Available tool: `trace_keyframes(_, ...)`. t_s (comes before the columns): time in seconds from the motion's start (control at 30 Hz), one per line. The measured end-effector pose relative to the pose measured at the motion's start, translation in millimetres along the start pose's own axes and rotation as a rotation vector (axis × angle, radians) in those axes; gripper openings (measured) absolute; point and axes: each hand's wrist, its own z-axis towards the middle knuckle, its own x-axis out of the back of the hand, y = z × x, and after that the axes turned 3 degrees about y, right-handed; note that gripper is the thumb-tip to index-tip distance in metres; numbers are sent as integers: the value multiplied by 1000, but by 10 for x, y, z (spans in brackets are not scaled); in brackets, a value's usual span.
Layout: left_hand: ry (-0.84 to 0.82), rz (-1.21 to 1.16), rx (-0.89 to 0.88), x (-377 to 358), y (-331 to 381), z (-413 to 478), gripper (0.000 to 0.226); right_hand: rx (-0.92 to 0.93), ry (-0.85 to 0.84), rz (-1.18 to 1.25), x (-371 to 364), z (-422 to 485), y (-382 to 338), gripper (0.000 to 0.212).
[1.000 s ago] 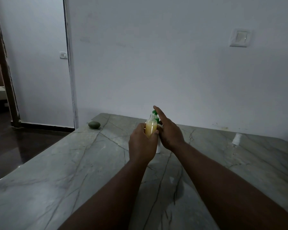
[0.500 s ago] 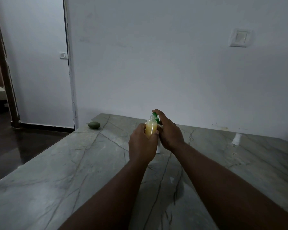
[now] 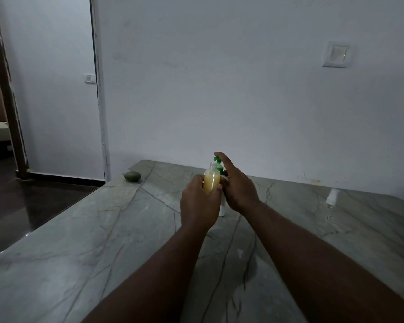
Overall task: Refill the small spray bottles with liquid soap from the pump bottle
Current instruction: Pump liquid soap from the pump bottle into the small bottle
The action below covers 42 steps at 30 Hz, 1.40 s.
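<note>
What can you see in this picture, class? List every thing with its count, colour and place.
small bottle: one, clear with yellow liquid, in the left hand's grip
pump bottle: one, white with green pump, behind the hands
capped bottle: one, clear with white cap, table's right side
lump: one, dark green, table's far left corner
table: one, grey-green veined stone
wall switch: one, white, upper right
small switch: one, white, left wall
left hand: one, holds the small bottle
right hand: one, finger on the green pump
</note>
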Motion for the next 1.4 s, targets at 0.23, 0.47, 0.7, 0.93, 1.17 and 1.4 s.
trace_keyframes(0.23,5,-1,-3,0,-6,3,28,13,14,-12,-28,10,14,52)
trace_keyframes(0.47,11,1,12,-10,15,-6,33,-3,3,-12,1,-12,13,61)
trace_keyframes(0.7,9,-4,18,10,24,-5,35,4,4,-16,10,-11,-2,65)
trace_keyframes(0.93,4,3,28,9,22,-7,34,2,8,-5,-18,4,4,56)
trace_keyframes(1.17,7,25,13,-7,18,-14,35,7,10,-20,-19,-11,27,58)
trace_keyframes(1.4,6,18,16,-14,7,-4,33,21,4,-21,8,-22,8,67)
